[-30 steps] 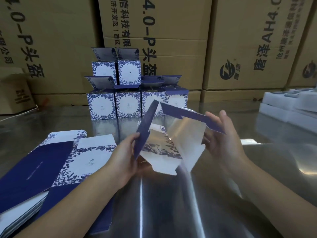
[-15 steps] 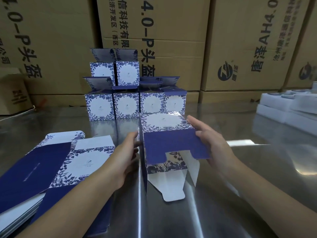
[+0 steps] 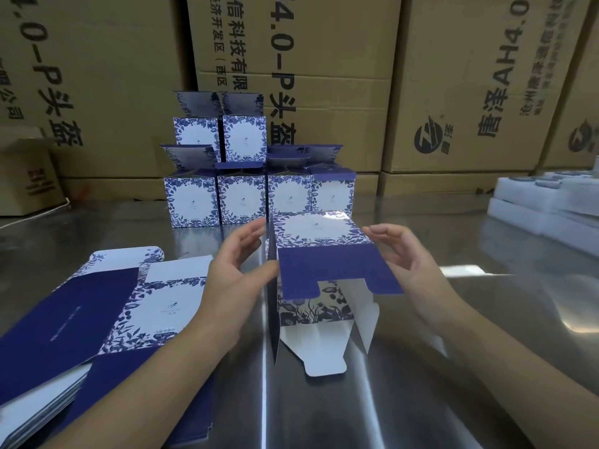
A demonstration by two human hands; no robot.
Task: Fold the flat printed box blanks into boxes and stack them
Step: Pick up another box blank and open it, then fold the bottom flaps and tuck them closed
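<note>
The box in hand (image 3: 312,233) is just ahead of me, at the middle of the steel table (image 3: 502,260), opened from flat into a square tube with its floral panel facing up; the end toward me, at 6 o'clock, is not yet closed; the navy flap (image 3: 337,270) juts out over the opening and the white tuck flaps (image 3: 324,354) hang loose below it, down toward the table; my left hand (image 3: 236,280) stands at the box's 9 o'clock side, fingers loose and nearly straight, thumb touching the navy flap's corner, gripping nothing; my right hand (image 3: 411,264) mirrors it at 3 o'clock, unclenched, fingertips (image 3: 369,229) just touching the box's far right corner; I judge this box about half made, with the end flaps to fold in and tuck before it joins the rest; at 12 o'clock the finished boxes (image 3: 243,202) stand stacked, four in the lower row and two on top, six as far as I can count, several with their upper flaps open; at 8 o'clock lies the pile of flat blanks (image 3: 155,306), thick at its edge, though I cannot tell how many; most of the job seems to lie ahead.
</note>
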